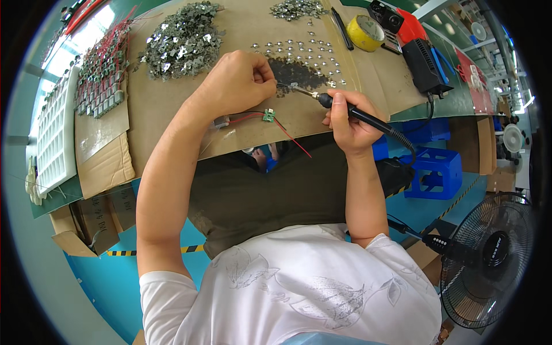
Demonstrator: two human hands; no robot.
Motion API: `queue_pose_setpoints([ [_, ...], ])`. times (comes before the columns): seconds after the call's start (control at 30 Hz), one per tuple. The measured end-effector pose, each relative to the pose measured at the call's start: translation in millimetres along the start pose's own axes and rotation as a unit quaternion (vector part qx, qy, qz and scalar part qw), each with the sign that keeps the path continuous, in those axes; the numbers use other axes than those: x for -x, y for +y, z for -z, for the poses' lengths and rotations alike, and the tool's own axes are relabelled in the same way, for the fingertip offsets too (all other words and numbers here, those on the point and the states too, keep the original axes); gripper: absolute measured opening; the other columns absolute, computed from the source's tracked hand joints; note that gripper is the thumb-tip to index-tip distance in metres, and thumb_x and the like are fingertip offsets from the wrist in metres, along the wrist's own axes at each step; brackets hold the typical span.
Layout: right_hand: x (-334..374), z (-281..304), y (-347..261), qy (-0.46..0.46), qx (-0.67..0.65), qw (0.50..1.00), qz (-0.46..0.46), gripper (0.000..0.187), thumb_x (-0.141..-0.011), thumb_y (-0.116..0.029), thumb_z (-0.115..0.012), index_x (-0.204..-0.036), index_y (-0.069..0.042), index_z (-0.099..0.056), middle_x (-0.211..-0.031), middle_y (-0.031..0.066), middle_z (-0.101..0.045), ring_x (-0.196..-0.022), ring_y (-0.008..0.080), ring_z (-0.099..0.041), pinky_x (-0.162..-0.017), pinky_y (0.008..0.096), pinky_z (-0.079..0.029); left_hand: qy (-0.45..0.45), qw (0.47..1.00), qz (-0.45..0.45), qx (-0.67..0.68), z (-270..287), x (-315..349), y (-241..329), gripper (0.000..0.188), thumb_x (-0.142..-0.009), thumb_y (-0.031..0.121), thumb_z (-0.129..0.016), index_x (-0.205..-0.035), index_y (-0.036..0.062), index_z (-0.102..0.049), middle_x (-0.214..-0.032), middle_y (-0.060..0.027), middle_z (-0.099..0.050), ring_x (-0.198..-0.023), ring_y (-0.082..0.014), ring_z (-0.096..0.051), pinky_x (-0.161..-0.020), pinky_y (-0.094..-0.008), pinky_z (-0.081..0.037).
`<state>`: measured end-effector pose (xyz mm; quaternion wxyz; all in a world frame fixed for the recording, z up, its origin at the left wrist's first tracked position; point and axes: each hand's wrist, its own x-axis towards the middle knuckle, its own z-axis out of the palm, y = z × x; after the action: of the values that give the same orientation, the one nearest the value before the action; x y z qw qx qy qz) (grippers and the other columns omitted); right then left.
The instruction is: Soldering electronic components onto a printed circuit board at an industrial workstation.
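Observation:
My right hand (355,127) grips a soldering iron (376,122) by its black handle, the metal tip pointing left. That tip meets a small shiny metal piece (294,85) over a dark scorched patch (302,73) on the cardboard. Close by on the left, my left hand (241,77) has its fingers curled in a pinch; what they hold is too small to make out. Below the hands lies a small green circuit board (269,115) with red and black wires, leading to a grey part (221,122) partly behind my left forearm.
Small metal pieces stand in rows (296,49) beyond the scorched patch. A large heap of them (181,43) lies at the far left, near wired parts (102,86) and a white tray (57,135). Yellow tape (366,33) and a black box (424,66) sit right. A fan (489,253) stands lower right.

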<state>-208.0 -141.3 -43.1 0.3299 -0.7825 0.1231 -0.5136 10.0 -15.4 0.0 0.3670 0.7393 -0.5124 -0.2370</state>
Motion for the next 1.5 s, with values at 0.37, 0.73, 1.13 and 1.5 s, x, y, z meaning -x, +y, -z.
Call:
queue_pose_setpoints([
  [0.37,-0.2,1.2,-0.8,-0.005,-0.003,1.000,0.001,0.003,-0.090,-0.002,-0.073,-0.091,0.000,-0.075,-0.070,0.0058,-0.069,-0.055,0.0098,-0.059,-0.050,0.0237,-0.044,-0.006,1.000,-0.012,-0.015,-0.8,1.1,0.0,0.019,-0.084,0.017,-0.077,-0.091,-0.0012,-0.076,-0.068,-0.0033,-0.066,-0.061,-0.0097,-0.057,-0.058,-0.0287,-0.048],
  [0.73,5.5,5.4,0.5,0.013,-0.069,0.996,-0.054,0.007,-0.094,-0.001,-0.069,-0.097,0.002,-0.074,-0.070,0.0046,-0.069,-0.052,0.0094,-0.064,-0.049,0.0208,-0.047,0.018,1.000,-0.024,-0.001,1.9,-1.2,5.2,0.017,-0.087,0.014,-0.078,-0.090,-0.0017,-0.073,-0.065,-0.0015,-0.064,-0.060,-0.0081,-0.055,-0.056,-0.0271,-0.047],
  [1.13,7.1,5.5,6.6,-0.030,-0.055,0.995,-0.082,0.025,-0.100,-0.008,-0.069,-0.122,0.005,-0.070,-0.086,0.0131,-0.074,-0.053,0.0093,-0.062,-0.049,0.0218,-0.050,-0.184,0.976,-0.116,-0.027,9.6,6.5,3.0,0.031,-0.071,0.018,-0.090,-0.094,0.0002,-0.077,-0.084,-0.0112,-0.075,-0.080,-0.0242,-0.073,-0.074,-0.0376,-0.058],
  [1.5,-8.9,-18.7,-31.4,-0.145,0.040,0.988,0.042,0.034,-0.085,0.001,-0.082,-0.117,-0.004,-0.072,-0.095,0.0135,-0.077,-0.082,0.0223,-0.076,-0.074,0.0317,-0.059,-0.078,0.988,-0.112,0.069,7.6,8.9,-5.1,0.025,-0.078,0.015,-0.085,-0.097,0.0006,-0.076,-0.080,-0.0104,-0.073,-0.079,-0.0203,-0.070,-0.073,-0.0360,-0.056],
])
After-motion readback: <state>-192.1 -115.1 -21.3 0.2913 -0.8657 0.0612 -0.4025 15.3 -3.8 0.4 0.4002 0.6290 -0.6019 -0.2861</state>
